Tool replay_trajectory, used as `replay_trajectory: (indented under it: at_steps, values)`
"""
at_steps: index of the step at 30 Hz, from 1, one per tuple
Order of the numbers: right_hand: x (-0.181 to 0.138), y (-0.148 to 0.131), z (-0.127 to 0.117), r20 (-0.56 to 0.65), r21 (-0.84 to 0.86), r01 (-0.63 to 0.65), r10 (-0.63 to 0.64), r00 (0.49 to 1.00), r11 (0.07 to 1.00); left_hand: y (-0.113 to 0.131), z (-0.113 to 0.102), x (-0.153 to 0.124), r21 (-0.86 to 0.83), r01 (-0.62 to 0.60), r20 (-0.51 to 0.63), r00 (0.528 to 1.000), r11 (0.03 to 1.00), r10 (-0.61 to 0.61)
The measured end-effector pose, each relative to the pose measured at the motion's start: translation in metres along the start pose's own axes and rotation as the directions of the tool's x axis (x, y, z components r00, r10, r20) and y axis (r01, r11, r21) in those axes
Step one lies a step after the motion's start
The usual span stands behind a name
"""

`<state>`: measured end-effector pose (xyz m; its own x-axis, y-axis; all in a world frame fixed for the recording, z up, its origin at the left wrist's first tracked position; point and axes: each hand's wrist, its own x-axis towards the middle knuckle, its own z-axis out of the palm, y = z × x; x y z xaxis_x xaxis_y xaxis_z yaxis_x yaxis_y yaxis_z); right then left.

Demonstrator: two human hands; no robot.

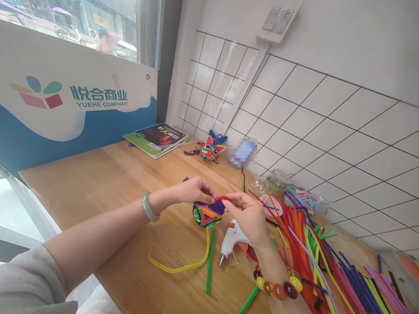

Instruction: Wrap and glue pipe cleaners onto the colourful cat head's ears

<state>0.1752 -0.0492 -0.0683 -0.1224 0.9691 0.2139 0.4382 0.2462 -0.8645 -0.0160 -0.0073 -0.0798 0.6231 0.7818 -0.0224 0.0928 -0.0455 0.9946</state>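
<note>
A colourful pipe-cleaner ornament [209, 214] hangs just above the wooden table, striped in purple, pink, green and orange with black outlines. My left hand [199, 191] pinches its upper edge between thumb and fingers. Across from it, my right hand [247, 213] is closed on the ornament's upper right side. A red pipe cleaner [221, 198] runs along the top edge between both fingertips; its ends are hidden by the fingers. Below my right hand lies a white glue gun [233, 237], nozzle toward me. Loose yellow [178, 269] and green pipe cleaners [210, 266] lie beneath the ornament.
Many coloured pipe cleaners [301, 244] spread along the table's right side. A finished-looking animal-faced ornament [209, 150] sits at the back beside a blurred phone [242, 152]. A booklet [157, 139] lies back left. Black wire grid [307, 104] lines the wall.
</note>
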Motion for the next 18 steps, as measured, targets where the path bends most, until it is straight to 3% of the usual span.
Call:
replay_trajectory:
  at_steps: [18]
  values:
    - [0.0003,-0.0002,-0.0003,0.006,0.015,0.016,-0.016,1.0,1.0,-0.0025,-0.0008,0.0006,0.022,-0.008,-0.001,1.0,1.0,0.008]
